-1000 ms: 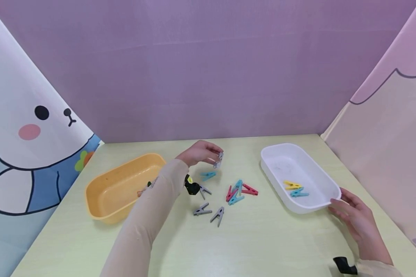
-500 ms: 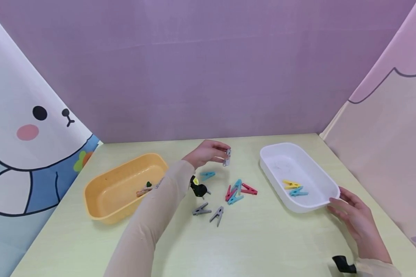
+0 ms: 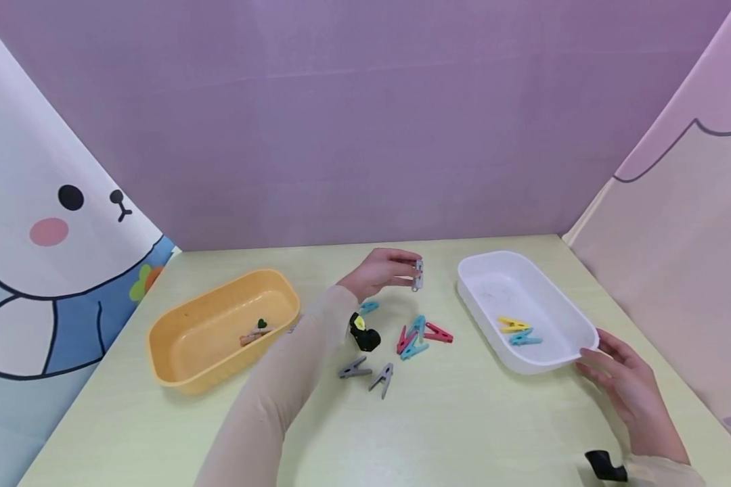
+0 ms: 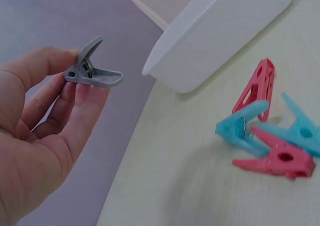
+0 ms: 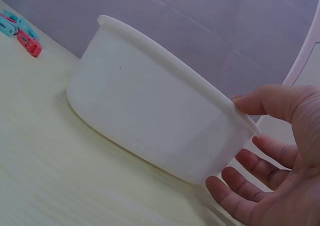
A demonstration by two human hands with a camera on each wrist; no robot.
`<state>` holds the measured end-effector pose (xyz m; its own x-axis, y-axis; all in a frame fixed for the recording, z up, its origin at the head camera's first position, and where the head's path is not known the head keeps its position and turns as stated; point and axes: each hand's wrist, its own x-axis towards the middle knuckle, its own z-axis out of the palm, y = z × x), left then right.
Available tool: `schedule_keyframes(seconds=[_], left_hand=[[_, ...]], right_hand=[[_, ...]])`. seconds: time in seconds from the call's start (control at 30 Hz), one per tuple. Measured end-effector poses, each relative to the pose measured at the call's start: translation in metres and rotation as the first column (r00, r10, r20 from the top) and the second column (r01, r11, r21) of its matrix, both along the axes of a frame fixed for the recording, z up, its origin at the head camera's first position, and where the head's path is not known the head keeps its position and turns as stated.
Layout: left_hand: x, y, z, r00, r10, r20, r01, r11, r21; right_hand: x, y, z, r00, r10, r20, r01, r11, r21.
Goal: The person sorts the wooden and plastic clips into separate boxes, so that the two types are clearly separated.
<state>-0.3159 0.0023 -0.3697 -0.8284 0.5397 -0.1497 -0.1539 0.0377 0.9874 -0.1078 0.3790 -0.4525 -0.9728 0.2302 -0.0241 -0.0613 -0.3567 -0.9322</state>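
My left hand [image 3: 380,274] pinches a grey clothespin [image 4: 95,75] between thumb and fingers, raised above the table. My right hand [image 3: 624,392] grips the near right corner of the white plastic tub [image 5: 150,106], thumb on the rim and fingertips along the outer wall. Inside that tub lie a yellow clothespin [image 3: 513,325] and a blue clothespin [image 3: 526,337]. Below the left hand, red clothespins [image 3: 438,333] and blue clothespins [image 4: 239,128] lie in a loose cluster. Two more grey clothespins [image 3: 355,368] rest nearer the front, and another blue clothespin [image 3: 369,307] is partly hidden by the left wrist.
A yellow-orange plastic tub [image 3: 201,338] stands on the left of the pale table [image 3: 438,433], the left forearm passing close to it. Small brownish pieces [image 3: 256,334], one with a dark green heart, lie in it. A purple cloth wall [image 3: 365,135] rises behind.
My left hand has moved to the right with the grey clothespin, towards the white tub. The right hand has stayed on the tub's corner.
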Motion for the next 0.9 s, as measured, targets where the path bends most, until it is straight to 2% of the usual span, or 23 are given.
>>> schedule_keyframes(seconds=[0.17, 0.43, 0.67, 0.9], left_hand=[[0.002, 0.012, -0.005, 1.0, -0.016, 0.018, 0.015, 0.998, 0.056], [0.011, 0.032, -0.007, 0.999, -0.015, 0.043, 0.011, 0.995, 0.094], [0.015, 0.051, -0.013, 0.997, 0.021, 0.072, -0.031, 0.989, 0.147], [0.02, 0.071, -0.02, 0.988, 0.083, 0.132, -0.112, 0.967, 0.23]], right_hand=[[0.0, 0.0, 0.0, 1.0, 0.009, -0.007, -0.009, 1.0, -0.007], [0.0, 0.0, -0.001, 1.0, 0.008, -0.017, -0.009, 1.0, -0.016], [0.0, 0.0, -0.002, 1.0, 0.005, -0.016, -0.005, 1.0, -0.012], [0.0, 0.001, -0.002, 1.0, 0.009, -0.019, -0.01, 1.0, -0.013]])
